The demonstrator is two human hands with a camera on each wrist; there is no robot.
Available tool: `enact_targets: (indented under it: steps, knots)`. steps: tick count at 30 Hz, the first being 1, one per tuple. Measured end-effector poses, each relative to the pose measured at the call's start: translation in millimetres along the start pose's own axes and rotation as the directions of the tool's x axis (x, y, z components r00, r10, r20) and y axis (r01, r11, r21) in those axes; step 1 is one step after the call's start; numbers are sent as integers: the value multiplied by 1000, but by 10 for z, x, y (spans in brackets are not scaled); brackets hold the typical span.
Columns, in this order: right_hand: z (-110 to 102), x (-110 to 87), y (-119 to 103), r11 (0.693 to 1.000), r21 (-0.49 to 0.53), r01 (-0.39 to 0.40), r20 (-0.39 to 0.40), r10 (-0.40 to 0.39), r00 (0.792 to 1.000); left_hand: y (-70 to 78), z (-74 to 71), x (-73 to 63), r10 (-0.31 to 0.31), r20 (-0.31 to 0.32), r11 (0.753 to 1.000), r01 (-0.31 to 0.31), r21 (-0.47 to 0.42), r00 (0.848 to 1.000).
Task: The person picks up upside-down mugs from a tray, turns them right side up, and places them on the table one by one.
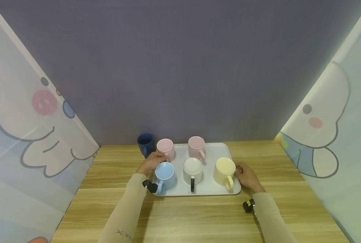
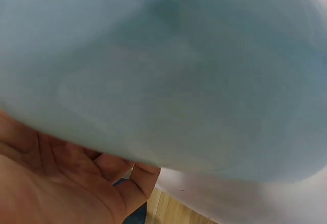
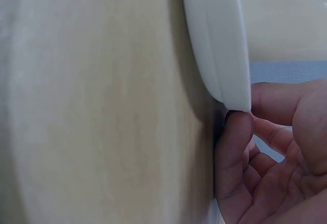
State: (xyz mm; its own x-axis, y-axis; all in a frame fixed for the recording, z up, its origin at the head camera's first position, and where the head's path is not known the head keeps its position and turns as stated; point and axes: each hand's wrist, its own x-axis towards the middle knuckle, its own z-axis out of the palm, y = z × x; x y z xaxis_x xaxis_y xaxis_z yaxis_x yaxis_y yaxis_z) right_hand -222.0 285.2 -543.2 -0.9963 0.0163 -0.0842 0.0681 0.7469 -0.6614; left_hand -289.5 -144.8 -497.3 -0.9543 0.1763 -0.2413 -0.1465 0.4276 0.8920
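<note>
My left hand [image 1: 151,162] reaches over the left edge of a white tray [image 1: 180,193]. Its fingertips pinch the handle of a pink mug [image 1: 165,145] in the back left corner. Close under the wrist stands a light blue mug [image 1: 165,171], which hides those fingertips in the left wrist view. At the tray's right edge, beside a yellow mug [image 1: 224,170], is my right hand [image 1: 248,176]. The right wrist view shows its thumb and fingers [image 3: 276,101] gripping the tray's rim.
A white mug with a black handle [image 1: 192,170] stands in the tray's front middle, a second pink mug [image 1: 196,145] behind it. A navy mug [image 1: 146,143] stands off the tray on the wooden table [image 1: 198,219]. A grey wall [image 1: 183,74] rises behind.
</note>
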Motion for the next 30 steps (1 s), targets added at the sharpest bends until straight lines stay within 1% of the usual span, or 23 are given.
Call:
enact_targets:
  steps: [1, 5, 8, 12, 15, 20, 22, 25, 28, 30]
  knots:
    - [-1, -2, -4, 1000, 2, 0, 3, 0, 1000, 8, -2, -11, 6, 0, 1000, -6, 8, 1000]
    - [3, -12, -21, 1000, 11, -10, 10, 10, 1000, 31, -16, -33, 16, -37, 999, -15, 37, 999]
    - [10, -20, -29, 1000, 13, -13, 15, 13, 1000, 43, -33, -26, 0, -81, 1000, 1, 11, 997]
    - [23, -29, -29, 1000, 21, -18, 16, 18, 1000, 72, -63, -25, -4, -122, 999, -3, -54, 992]
    - [30, -36, -32, 999, 27, -22, 12, 22, 1000, 112, -83, -45, 9, -148, 998, -17, -55, 989]
    - [30, -42, -37, 999, 33, -34, 12, 34, 999, 178, -107, -80, 24, -191, 999, -28, -20, 981]
    - [27, -41, -35, 999, 31, -40, 11, 39, 999, 203, -114, -87, 44, -209, 999, -45, -1, 977]
    - [19, -39, -28, 999, 24, -42, 10, 41, 999, 243, -125, -97, 87, -226, 996, -86, 12, 970]
    - [10, -40, -23, 999, 21, -33, 9, 33, 999, 296, -135, -113, 129, -235, 991, -131, 8, 963]
    - [9, -35, -21, 999, 20, -27, 7, 27, 1000, 344, -133, -131, 145, -242, 989, -149, 3, 959]
